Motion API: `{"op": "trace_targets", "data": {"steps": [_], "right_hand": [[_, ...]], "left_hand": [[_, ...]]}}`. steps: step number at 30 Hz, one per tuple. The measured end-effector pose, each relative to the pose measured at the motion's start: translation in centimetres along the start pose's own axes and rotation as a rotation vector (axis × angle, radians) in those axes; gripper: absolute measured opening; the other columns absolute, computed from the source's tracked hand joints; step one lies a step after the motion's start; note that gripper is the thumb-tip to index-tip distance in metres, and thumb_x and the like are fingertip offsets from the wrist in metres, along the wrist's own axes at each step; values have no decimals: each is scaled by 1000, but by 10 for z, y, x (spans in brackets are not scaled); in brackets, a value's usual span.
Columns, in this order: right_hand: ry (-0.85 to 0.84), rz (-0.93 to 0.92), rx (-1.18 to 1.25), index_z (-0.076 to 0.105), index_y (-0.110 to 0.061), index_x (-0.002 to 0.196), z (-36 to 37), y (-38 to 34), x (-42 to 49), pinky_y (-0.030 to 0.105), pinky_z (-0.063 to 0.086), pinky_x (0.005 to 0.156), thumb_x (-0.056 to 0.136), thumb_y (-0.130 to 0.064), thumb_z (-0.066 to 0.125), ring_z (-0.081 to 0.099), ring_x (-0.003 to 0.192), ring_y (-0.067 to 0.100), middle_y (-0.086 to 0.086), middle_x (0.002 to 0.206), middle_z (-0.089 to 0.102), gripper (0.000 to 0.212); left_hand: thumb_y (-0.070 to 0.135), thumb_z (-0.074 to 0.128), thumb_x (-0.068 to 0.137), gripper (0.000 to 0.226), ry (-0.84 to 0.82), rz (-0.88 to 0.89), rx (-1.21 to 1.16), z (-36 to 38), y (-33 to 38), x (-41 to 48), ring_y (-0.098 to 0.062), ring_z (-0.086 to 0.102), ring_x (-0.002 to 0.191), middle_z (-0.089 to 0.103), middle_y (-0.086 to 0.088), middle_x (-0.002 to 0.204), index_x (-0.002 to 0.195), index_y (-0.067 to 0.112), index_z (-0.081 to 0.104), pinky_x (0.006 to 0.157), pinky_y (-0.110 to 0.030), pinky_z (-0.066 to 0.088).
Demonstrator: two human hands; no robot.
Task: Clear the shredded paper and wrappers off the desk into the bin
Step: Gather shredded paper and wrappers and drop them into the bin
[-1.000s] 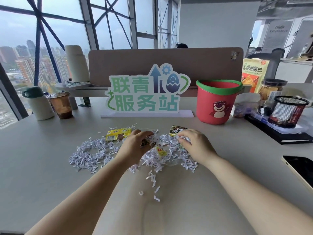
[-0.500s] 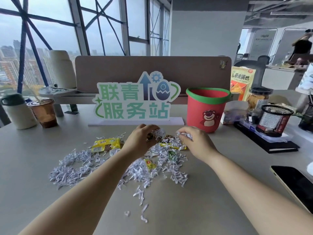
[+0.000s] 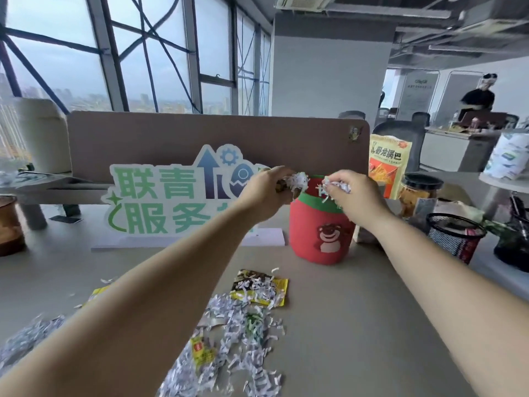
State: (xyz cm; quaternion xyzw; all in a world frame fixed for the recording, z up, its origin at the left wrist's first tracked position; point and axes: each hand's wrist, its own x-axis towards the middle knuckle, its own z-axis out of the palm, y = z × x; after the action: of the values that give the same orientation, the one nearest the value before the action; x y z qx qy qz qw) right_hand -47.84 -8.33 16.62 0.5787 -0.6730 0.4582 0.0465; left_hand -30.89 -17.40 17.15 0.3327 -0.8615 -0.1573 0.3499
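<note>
Red plastic with a green rim, the bin [image 3: 320, 239] stands on the grey desk [image 3: 372, 325] just right of the white sign [image 3: 177, 202]; a bear figure is printed on its wall. Both hands are raised at the bin's mouth. The left hand [image 3: 266, 193] is curled closed around a wad of shredded paper [image 3: 299, 181] with a dark scrap — possibly a wrapper — tucked under it. The right hand [image 3: 355, 193] pinches a second tuft of shreds [image 3: 335, 186] between fingertips and thumb, directly over the rim.

Procedure for this step, as judged from the frame:
- Bring the left hand fully over the opening; it appears to sit at the near-left edge, and a release there would likely drop strips outside.
- Lower both hands into the mouth before opening them. The strips are thin, light and curly, so they will drift and cling to skin.
- Spread the fingers and rub them together to shed stragglers.

Most of the load is not yet cleared. A loose heap of shreds [image 3: 243, 339] lies on the desk near the person, mixed with a flat, glossy yellow-and-dark wrapper [image 3: 274, 287] and a small yellow-red wrapper [image 3: 201, 351]. More shreds [image 3: 25, 336] lie at the far left. Wrappers are crinkly film — pick them flat, using each as a scoop.
</note>
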Motion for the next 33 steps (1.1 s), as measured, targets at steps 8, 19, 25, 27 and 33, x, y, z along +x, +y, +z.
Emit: {"op": "trace_targets", "data": {"steps": [8, 19, 25, 27, 33], "right_hand": [[-66, 55, -86, 66, -13, 100, -2, 36, 65, 33, 43, 80, 88, -27, 57, 59, 101, 26, 9, 105, 68, 21], [-282, 198, -188, 51, -32, 119, 5, 52, 69, 46, 47, 94, 80, -64, 39, 58, 108, 25, -1, 117, 64, 51], [-311, 259, -292, 47, -34, 125, 3, 52, 59, 49, 37, 104, 70, -83, 21, 46, 124, 32, 6, 134, 54, 79], [-292, 253, -287, 48, -29, 125, 1, 47, 52, 49, 35, 105, 80, -75, 20, 45, 125, 33, 7, 134, 54, 70], [83, -110, -306, 57, -13, 118, 5, 27, 1, 38, 33, 104, 89, -40, 46, 47, 121, 28, 8, 128, 56, 41]], "left_hand": [[27, 66, 77, 51, -14, 16, 61, 47, 10, 89, -27, 52, 117, 59, -9, 125, 126, 25, 53, 96, -32, 43], [47, 58, 81, 60, -219, -15, 211, 68, 6, 102, -28, 51, 120, 53, -5, 135, 133, 25, 42, 92, -32, 42], [36, 58, 83, 50, -193, 101, 143, 60, -1, 81, -25, 50, 121, 55, -2, 132, 130, 23, 47, 99, -33, 42], [35, 58, 83, 52, -182, 120, 123, 54, -7, 69, -25, 48, 124, 52, -2, 133, 132, 21, 46, 103, -37, 40], [38, 56, 87, 58, -77, 47, 103, 23, -27, -5, -22, 27, 141, 27, -2, 154, 139, 26, 36, 114, -37, 26]]}}
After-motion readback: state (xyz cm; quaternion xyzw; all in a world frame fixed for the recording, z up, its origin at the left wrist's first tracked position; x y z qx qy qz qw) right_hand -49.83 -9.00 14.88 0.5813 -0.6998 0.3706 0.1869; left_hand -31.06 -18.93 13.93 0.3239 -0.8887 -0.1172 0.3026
